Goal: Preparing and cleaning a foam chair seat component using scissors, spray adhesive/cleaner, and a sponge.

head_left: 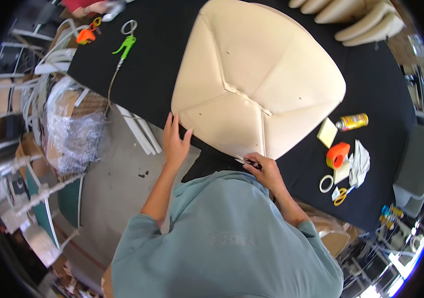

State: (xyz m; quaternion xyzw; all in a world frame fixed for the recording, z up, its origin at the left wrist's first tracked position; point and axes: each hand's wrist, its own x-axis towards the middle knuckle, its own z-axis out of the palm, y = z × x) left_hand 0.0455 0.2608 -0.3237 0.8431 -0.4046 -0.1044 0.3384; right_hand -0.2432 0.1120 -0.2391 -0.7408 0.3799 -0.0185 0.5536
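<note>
A large beige seat cushion (281, 64) with stitched seams lies on the black-covered table (147, 54) before me. Along its middle seam runs a raised, loose-looking strip (246, 99). My left hand (176, 141) touches the cushion's near left edge, its fingers stretched and apart. At the near edge, by the lower end of a seam, my right hand (266, 171) is closed around small black-handled snips (248, 161). Their metal tips point left, and the fingers partly cover the handles.
At right lie a spray can (353, 121), a yellow pad (326, 132), orange tape (337, 155), a white tape roll (326, 184), and yellow-handled scissors (340, 196). A green air gun (126, 47) lies at left. More beige cushions (366, 25) stand far right; a co-worker's hand (97, 7) shows far left.
</note>
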